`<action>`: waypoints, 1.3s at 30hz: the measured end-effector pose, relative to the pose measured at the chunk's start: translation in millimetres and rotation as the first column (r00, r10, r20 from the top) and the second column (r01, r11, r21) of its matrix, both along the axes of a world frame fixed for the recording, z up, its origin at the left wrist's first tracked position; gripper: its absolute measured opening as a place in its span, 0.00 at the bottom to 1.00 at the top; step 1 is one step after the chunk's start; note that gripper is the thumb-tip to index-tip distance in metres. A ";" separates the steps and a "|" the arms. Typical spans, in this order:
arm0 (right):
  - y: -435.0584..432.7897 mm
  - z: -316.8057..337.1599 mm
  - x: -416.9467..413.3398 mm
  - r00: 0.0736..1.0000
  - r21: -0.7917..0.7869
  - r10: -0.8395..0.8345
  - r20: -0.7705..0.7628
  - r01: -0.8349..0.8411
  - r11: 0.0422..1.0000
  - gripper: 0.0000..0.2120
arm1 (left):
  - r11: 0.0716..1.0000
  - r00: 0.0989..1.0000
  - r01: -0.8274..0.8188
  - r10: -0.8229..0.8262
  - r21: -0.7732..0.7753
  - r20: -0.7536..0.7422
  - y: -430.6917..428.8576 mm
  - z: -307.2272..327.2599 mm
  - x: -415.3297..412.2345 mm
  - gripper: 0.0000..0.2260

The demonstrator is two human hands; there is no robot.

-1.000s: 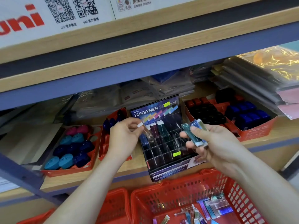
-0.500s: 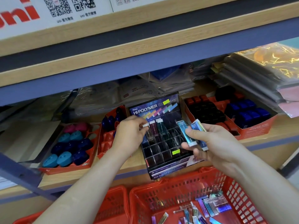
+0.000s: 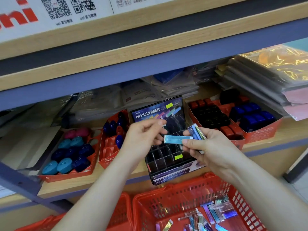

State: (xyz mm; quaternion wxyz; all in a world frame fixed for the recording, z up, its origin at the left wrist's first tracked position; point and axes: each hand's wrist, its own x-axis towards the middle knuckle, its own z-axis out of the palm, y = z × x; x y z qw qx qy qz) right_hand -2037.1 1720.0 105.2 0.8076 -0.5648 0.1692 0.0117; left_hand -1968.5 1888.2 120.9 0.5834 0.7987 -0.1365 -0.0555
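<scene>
Two hands meet in front of a black display box point(image 3: 158, 112) on the wooden shelf point(image 3: 66, 185). The right hand point(image 3: 211, 147) holds a teal eraser point(image 3: 174, 140) crosswise, its thumb and forefinger pinching the right end. The same hand's other fingers are curled round a bundle of blue and green erasers point(image 3: 196, 131), which stands up just behind the teal one.

The left hand point(image 3: 141, 137) is curled. Its thumb and forefinger pinch a pale-tipped piece point(image 3: 163, 123) that is too blurred to name. Its lower fingers lie just beside the teal eraser's left end, but I cannot tell whether they touch it.

The box's back card reads "HI-POLYMER" in white, with a small "Pentel" above it. At its top right "N-PVC" shows beside a yellow-green sticker point(image 3: 169, 105). The strip along the box's front says "Slim body for precise erasing".

On the board above, a white sign point(image 3: 50, 14) bears red letters ending in "ni", two QR codes and "uni-" followed by Chinese characters.

Below the shelf, a red basket point(image 3: 183, 185) holds many loose shiny erasers.
</scene>
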 end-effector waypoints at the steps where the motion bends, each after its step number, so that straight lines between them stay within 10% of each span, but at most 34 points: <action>1: 1.2 -0.9 0.5 1.000 -0.001 -0.010 0.009 0.010 1.000 0.09 | 0.999 0.999 0.036 -0.036 0.004 -0.018 -2.2 0.4 -6.5 0.06; 12: 10.1 -2.0 -1.7 0.997 -0.064 0.058 0.049 -0.055 0.996 0.13 | 0.968 0.958 0.250 -0.250 -0.016 -0.139 -6.1 -8.1 -35.8 0.22; 22: -9.0 5.9 1.6 0.996 0.212 -0.093 0.007 0.090 0.973 0.11 | 0.988 0.985 -0.141 0.134 0.065 0.108 5.3 1.9 16.7 0.12; 39: -15.2 5.4 -0.6 0.989 0.129 -0.150 0.014 0.147 0.981 0.08 | 0.905 0.940 -0.119 -0.030 0.408 0.339 -23.7 -14.1 56.5 0.07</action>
